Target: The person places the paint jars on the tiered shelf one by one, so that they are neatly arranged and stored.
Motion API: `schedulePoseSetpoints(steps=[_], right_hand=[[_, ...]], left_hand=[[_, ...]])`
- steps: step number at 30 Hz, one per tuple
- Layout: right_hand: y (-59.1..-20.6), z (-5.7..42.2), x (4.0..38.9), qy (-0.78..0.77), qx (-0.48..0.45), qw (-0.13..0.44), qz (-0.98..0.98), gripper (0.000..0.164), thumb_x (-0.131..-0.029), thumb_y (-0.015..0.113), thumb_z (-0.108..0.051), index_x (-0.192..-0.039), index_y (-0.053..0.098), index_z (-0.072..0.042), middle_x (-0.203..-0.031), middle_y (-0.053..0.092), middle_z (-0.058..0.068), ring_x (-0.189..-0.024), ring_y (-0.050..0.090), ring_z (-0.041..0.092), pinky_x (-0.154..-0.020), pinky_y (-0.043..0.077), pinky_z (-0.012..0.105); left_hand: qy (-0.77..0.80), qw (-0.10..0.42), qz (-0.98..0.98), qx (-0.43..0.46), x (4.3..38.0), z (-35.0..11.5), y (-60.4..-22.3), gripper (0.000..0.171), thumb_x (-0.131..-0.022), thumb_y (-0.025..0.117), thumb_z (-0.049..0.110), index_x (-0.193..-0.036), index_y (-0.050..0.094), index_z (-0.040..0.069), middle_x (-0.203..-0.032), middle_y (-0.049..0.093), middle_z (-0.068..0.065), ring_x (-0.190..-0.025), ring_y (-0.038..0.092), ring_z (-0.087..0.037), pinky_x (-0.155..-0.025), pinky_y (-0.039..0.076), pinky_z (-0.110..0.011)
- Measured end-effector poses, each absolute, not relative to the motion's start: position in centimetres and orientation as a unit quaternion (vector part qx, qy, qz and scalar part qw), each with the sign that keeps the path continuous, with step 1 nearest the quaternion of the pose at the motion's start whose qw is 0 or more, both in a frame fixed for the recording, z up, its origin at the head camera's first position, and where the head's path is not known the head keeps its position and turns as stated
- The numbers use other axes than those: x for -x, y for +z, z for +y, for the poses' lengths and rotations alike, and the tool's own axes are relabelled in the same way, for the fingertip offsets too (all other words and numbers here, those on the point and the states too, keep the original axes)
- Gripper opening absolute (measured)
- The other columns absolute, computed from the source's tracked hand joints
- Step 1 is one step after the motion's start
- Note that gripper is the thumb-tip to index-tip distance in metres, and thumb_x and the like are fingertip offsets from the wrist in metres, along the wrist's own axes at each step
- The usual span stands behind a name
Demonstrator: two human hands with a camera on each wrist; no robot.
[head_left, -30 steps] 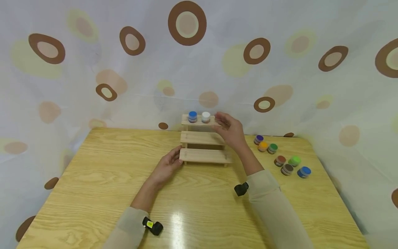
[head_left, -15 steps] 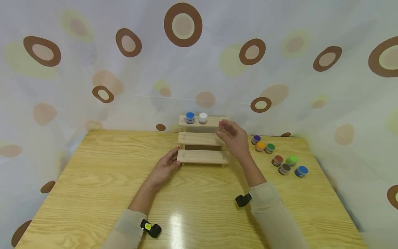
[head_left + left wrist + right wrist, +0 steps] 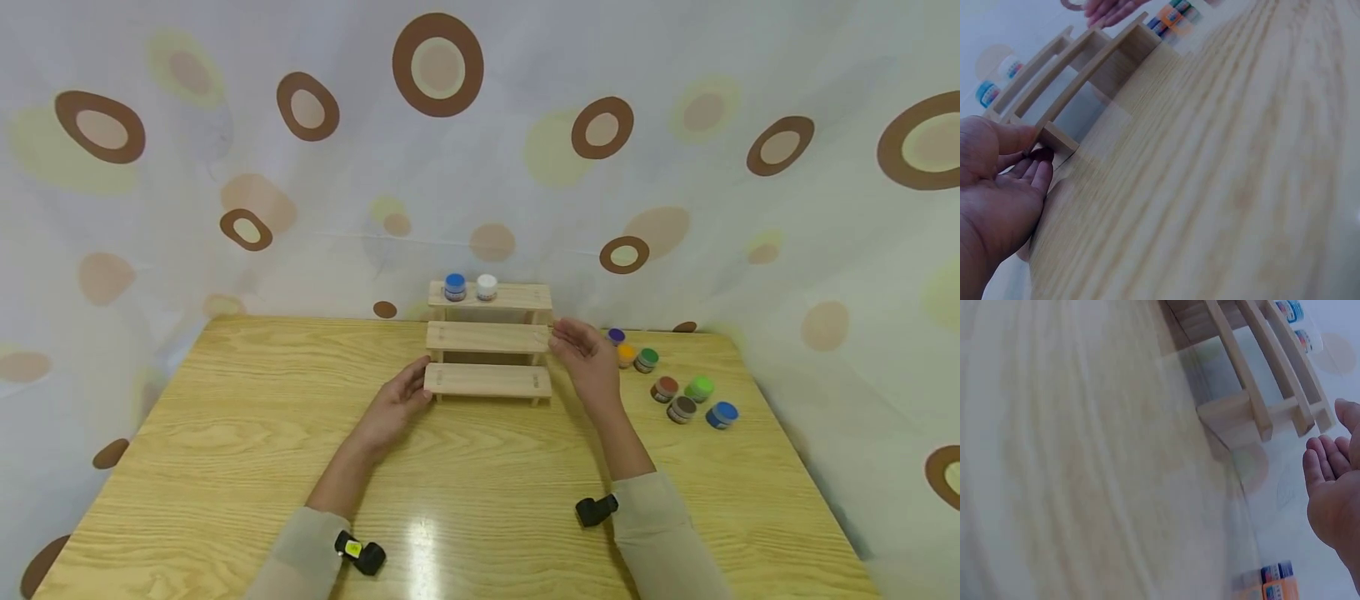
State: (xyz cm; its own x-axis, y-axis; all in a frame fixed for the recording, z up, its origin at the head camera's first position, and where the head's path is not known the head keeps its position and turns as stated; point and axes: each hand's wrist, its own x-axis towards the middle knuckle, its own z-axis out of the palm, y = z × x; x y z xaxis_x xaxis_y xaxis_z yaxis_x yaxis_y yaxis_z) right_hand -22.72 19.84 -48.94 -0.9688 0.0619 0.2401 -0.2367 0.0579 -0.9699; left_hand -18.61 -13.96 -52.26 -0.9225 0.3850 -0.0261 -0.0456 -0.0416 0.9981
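Observation:
A three-tier wooden display stand (image 3: 487, 381) is at the back of the table. My left hand (image 3: 392, 410) grips the left end of its lowest tier; in the left wrist view the thumb lies on the board and the fingers (image 3: 1038, 172) are partly under it. On the top tier, toward the left, are a blue-lidded paint pot (image 3: 454, 287) and a white-lidded paint pot (image 3: 487, 287). My right hand (image 3: 588, 364) is beside the right end of the middle tier, holding nothing. From the right wrist view, its fingers (image 3: 1325, 459) extend loosely, close to the stand's end.
Several more paint pots stand on the right of the table, among them a green one (image 3: 647, 360), a light green one (image 3: 700, 388), a reddish-brown one (image 3: 664, 388), a dark brown one (image 3: 682, 409) and a blue one (image 3: 722, 415). A patterned cloth (image 3: 315, 267) hangs behind.
My right hand has moved away from the top tier, down and to the right, beside the middle tier. My left hand stays on the stand's lowest tier. Both pots on top remain in place.

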Motion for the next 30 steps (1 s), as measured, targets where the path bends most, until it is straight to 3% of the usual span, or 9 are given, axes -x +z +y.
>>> schedulePoseSetpoints(steps=[13,20,30], right_hand=[[-50.4,22.8,21.5,0.668,0.025,0.076,-0.740,0.054,-0.104,0.071,-0.019,-0.149,0.054,0.004,-0.148,0.057,0.026,-0.123,0.062,0.013,-0.099,0.053,0.016],[-51.1,24.2,21.2,0.672,0.059,0.077,-0.734,0.056,-0.103,0.072,-0.023,-0.149,0.055,0.004,-0.147,0.058,0.025,-0.119,0.063,0.009,-0.099,0.052,0.015],[-52.1,25.7,20.7,0.660,0.092,0.122,-0.736,0.047,-0.100,0.075,-0.014,-0.141,0.062,0.006,-0.140,0.063,0.028,-0.105,0.066,0.003,-0.091,0.053,0.011]], left_hand=[[0.713,0.158,0.672,-0.126,18.5,-14.1,-52.1,0.065,-0.113,0.048,0.006,-0.169,0.015,0.003,-0.169,0.030,-0.018,-0.157,0.030,-0.032,-0.126,0.032,-0.045],[0.716,0.156,0.670,-0.117,18.5,-14.0,-52.4,0.065,-0.113,0.049,0.007,-0.169,0.017,0.004,-0.169,0.032,-0.017,-0.156,0.032,-0.031,-0.126,0.033,-0.045],[0.710,0.154,0.676,-0.120,18.5,-14.0,-52.3,0.065,-0.113,0.049,0.008,-0.169,0.016,0.003,-0.169,0.031,-0.020,-0.156,0.032,-0.034,-0.125,0.034,-0.046]])
